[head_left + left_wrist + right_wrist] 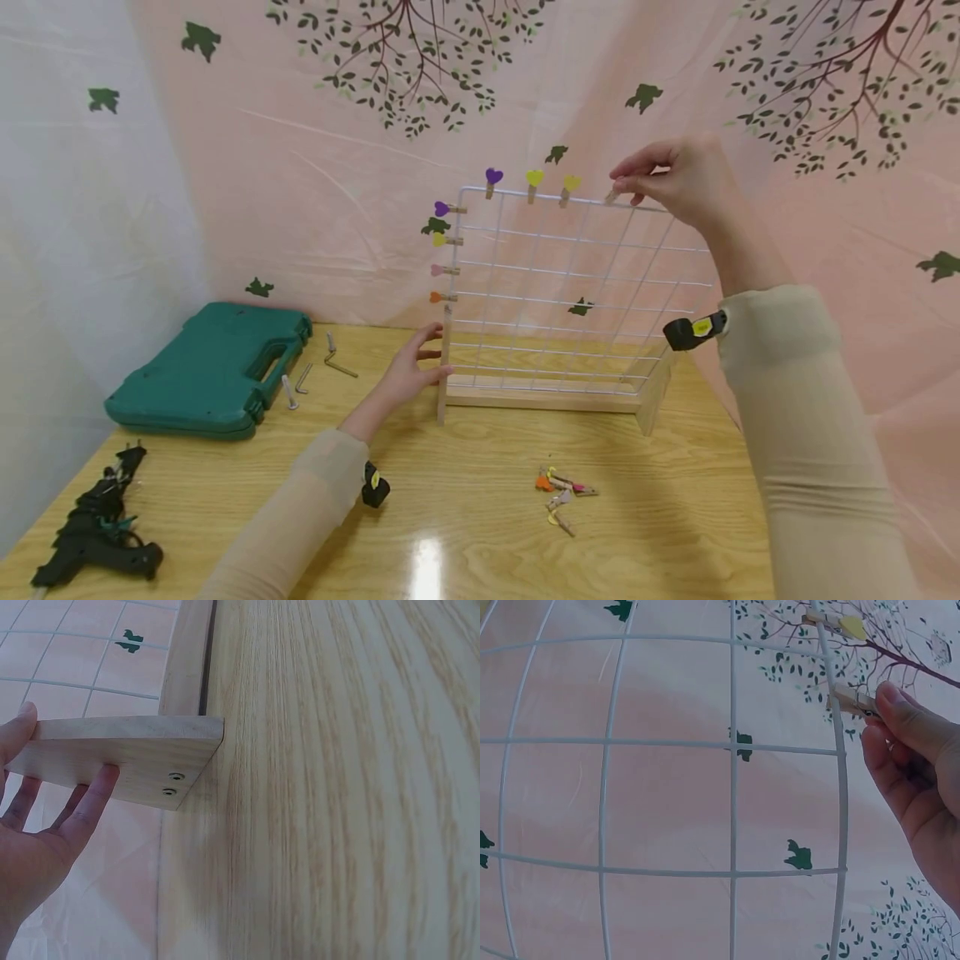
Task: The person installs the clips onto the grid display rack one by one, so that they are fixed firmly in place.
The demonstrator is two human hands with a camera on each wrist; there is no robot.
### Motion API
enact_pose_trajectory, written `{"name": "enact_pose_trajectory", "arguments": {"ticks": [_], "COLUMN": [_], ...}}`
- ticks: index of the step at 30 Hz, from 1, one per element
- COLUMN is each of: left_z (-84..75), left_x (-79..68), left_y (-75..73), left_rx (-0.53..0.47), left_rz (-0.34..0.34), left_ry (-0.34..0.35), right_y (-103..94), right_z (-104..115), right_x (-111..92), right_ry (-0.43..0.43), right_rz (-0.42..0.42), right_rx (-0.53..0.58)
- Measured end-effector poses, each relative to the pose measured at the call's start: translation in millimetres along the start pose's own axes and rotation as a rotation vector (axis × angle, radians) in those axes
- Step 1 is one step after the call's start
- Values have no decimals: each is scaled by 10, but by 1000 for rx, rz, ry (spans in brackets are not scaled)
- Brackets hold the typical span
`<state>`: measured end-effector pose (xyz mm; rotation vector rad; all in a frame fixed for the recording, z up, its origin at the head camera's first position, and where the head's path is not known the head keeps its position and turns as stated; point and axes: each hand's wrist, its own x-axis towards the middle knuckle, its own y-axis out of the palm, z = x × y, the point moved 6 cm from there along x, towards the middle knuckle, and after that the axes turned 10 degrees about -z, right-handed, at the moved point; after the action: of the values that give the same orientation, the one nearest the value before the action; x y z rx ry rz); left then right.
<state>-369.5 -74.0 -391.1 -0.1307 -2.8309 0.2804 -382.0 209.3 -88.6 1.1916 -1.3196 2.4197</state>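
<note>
A white wire grid [555, 271] stands upright in a wooden stand [540, 400]. Along its top rail sit small wooden clothespins with purple and yellow hearts, such as the yellow-heart clothespin [534, 185]; more, including an orange-heart clothespin [442, 297], line the left edge. My right hand [675, 179] pinches a small clothespin [853, 700] between thumb and fingertips, its jaws at the top rail. The hand hides the clothespin's far end. Low on the left, my left hand [408, 367] holds the stand's side board [127, 754], thumb and fingers on opposite faces.
Several loose heart clothespins [558, 492] lie on the wooden table [450, 483] before the stand. At the left are a green plastic case [202, 367], hex keys [341, 365], a bolt [288, 392] and a black glue gun [97, 533]. A printed curtain [360, 217] hangs behind.
</note>
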Motion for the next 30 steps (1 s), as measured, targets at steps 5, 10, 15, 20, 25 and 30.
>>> {"name": "enact_pose_trajectory", "arguments": {"ticks": [5,10,15,20,25,30], "left_z": [-8,-27,-44,-30,-6,-20], "left_x": [6,13,20,4,-30,-29], "left_y": [-4,-11,-19,-12,6,6], "left_rx": [5,20,15,5,15,4], "left_rz": [3,2,1,7,15,5], "left_ry": [-1,12,18,5,-9,4], "right_y": [59,82,85,19,-36,132], "right_z": [-35,0,23,33,303,525], "right_x": [8,22,5,-83,-355,-830], "right_ry": [43,-14,-107,-82,-209,-243], "right_rz": [112,110,75,-28,-127,-22], "right_rx": [-12,33,6,10,122,196]}}
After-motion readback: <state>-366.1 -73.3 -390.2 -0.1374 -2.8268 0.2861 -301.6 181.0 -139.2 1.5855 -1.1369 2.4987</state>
